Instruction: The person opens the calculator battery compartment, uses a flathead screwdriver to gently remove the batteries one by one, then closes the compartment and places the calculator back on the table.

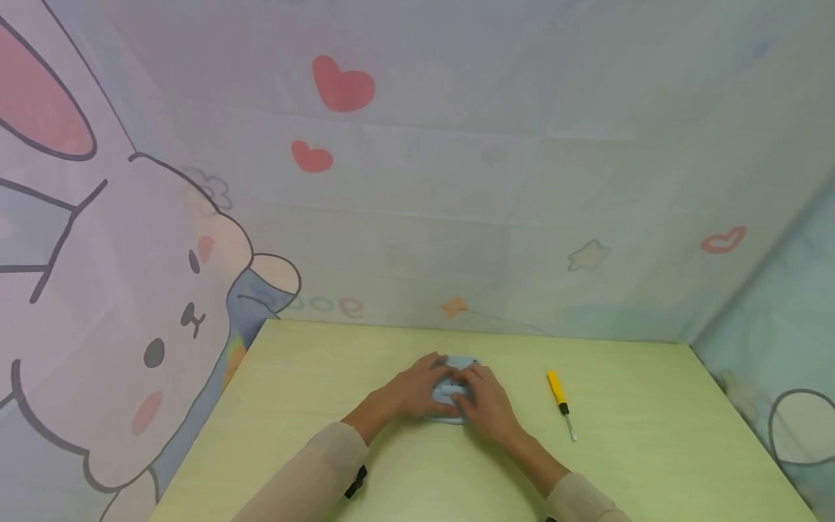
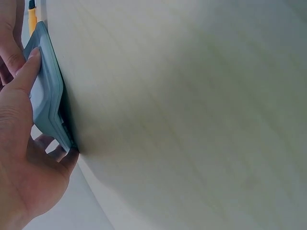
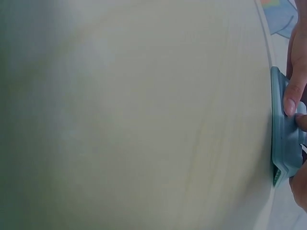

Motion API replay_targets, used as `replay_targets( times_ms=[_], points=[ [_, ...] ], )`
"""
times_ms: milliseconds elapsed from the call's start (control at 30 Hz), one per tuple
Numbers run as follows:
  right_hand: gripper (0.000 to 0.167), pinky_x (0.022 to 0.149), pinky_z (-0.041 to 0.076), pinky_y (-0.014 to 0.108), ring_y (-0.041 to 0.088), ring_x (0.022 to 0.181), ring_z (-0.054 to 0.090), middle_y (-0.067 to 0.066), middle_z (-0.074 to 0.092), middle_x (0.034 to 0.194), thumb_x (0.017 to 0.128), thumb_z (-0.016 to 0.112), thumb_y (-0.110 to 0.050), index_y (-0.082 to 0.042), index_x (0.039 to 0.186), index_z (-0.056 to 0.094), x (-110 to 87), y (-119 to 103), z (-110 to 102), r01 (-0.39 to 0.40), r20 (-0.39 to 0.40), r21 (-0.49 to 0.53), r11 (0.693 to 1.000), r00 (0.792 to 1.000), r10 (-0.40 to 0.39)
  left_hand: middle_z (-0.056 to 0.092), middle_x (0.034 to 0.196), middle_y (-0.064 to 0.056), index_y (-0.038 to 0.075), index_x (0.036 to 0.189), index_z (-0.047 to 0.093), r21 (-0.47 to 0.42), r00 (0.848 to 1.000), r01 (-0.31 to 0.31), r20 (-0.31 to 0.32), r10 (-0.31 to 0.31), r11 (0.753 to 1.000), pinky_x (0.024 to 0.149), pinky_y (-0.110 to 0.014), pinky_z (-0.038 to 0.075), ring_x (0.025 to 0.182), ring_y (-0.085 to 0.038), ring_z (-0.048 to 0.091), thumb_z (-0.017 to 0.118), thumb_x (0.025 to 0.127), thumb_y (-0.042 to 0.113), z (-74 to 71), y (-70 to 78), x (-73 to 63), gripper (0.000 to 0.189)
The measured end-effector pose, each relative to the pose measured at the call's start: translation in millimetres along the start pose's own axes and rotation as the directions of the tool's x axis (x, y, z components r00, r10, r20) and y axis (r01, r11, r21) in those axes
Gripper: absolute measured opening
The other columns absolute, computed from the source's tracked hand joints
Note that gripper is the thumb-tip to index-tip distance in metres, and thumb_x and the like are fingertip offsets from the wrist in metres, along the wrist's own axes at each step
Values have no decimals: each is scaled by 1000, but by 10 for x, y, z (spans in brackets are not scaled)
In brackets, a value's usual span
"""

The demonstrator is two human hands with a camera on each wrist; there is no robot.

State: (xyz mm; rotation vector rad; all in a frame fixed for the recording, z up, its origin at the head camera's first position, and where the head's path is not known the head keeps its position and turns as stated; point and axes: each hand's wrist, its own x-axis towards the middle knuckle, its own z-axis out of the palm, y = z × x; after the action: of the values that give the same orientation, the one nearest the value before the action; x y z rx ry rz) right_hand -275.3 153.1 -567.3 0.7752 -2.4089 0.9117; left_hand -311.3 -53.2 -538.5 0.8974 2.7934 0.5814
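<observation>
Now blue case (image 1: 451, 391) is on desk (image 1: 313, 377), between both hands: left grip (image 1: 417, 388) holds left side, thumb on top; right grip (image 1: 488, 406) holds right side. Yellow screwdriver (image 1: 557, 390) lies apart, rightward.

A yellow-handled screwdriver (image 1: 557, 394) lies on the table (image 1: 652, 442); a backdrop (image 1: 450, 188) shows a cartoon rabbit (image 1: 163, 290).

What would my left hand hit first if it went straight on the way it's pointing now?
The light-blue object, which your left hand is holding. Past that, your right hand on the object's other side looks next in line, though depth is hard to judge.
</observation>
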Motion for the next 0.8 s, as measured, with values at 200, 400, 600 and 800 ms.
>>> replay_targets(
  times_ms=[200,400,600,800],
  points=[
    [25,92,54,47,25,110,61,3,69,115,89,85,-7,-7,110,73,-4,8,-13,4,5,6,1000,1000,-4,29,172,-8,28,158,50,-2,1000,0,2,0,1000,109,-58,47,157,-33,31,74,89,69,-1,8,1,83],
    [25,94,54,46,24,111,61,2,69,116,89,84,-8,-7,111,72,-4,41,-12,8,19,-4,1000,1000,-8,29,173,-8,27,158,50,-3,1000,3,10,-3,1000,111,-58,46,157,-33,29,75,89,68,-4,7,10,84],
    [26,92,54,45,23,109,61,3,68,114,90,84,-7,-6,112,71,9,58,-26,19,29,-11,1000,999,-18,29,172,-10,27,158,50,-20,1000,-5,16,6,1000,112,-56,45,157,-34,31,77,89,65,-15,-3,20,83],
    [26,92,53,44,23,108,61,4,67,113,93,82,-9,-4,117,72,41,63,-48,5,64,4,1000,998,-5,28,173,-8,29,158,50,-29,1000,-9,20,9,1000,114,-56,44,158,-33,29,75,89,68,-5,-39,33,83]
  ],
)
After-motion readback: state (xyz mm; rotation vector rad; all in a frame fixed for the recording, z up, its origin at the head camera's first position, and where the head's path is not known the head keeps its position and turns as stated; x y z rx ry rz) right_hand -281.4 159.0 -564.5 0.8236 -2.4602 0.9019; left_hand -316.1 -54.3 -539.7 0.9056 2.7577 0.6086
